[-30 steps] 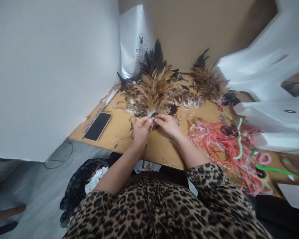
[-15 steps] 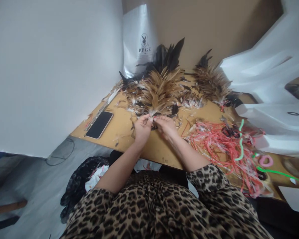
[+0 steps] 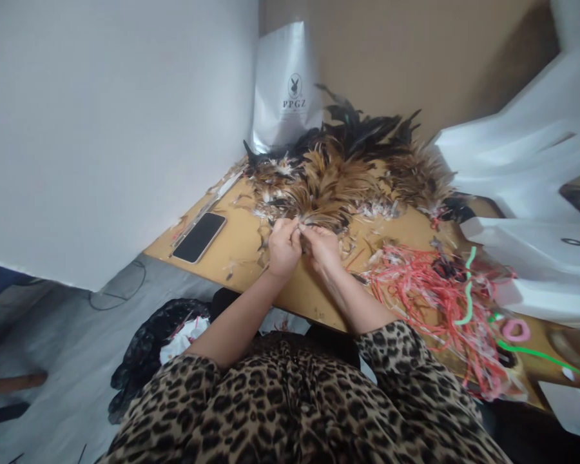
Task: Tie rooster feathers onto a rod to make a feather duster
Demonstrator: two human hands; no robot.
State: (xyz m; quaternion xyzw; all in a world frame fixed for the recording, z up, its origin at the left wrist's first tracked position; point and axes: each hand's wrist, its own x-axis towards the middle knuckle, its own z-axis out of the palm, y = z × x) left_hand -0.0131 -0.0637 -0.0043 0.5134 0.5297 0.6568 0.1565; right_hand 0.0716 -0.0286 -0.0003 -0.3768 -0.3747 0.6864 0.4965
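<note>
A bunch of brown feathers (image 3: 331, 183) fans away from me over the table, its pale quill ends meeting at my fingertips. My left hand (image 3: 285, 246) is closed in a pinch on the quill end. Close against it, my right hand (image 3: 323, 245) pinches the same end from the other side. Long black-green feathers (image 3: 362, 132) spread behind the brown ones; I cannot tell which belong to the held bunch. Loose feathers and pale down (image 3: 273, 193) lie to the left of it. A second bunch of brown feathers (image 3: 418, 177) rests farther right.
A dark-screened phone (image 3: 200, 237) lies at the table's left side. Red and white strings (image 3: 425, 283) are heaped at the right, beside green strips (image 3: 531, 350) and a pink ring (image 3: 515, 330). A silvery bag (image 3: 283, 84) stands at the back; white sheeting (image 3: 507, 142) hangs at right.
The tall dark feathers have swung down to the right and now spread lower. My left hand has curled more tightly at the quills. The whole view has shifted slightly.
</note>
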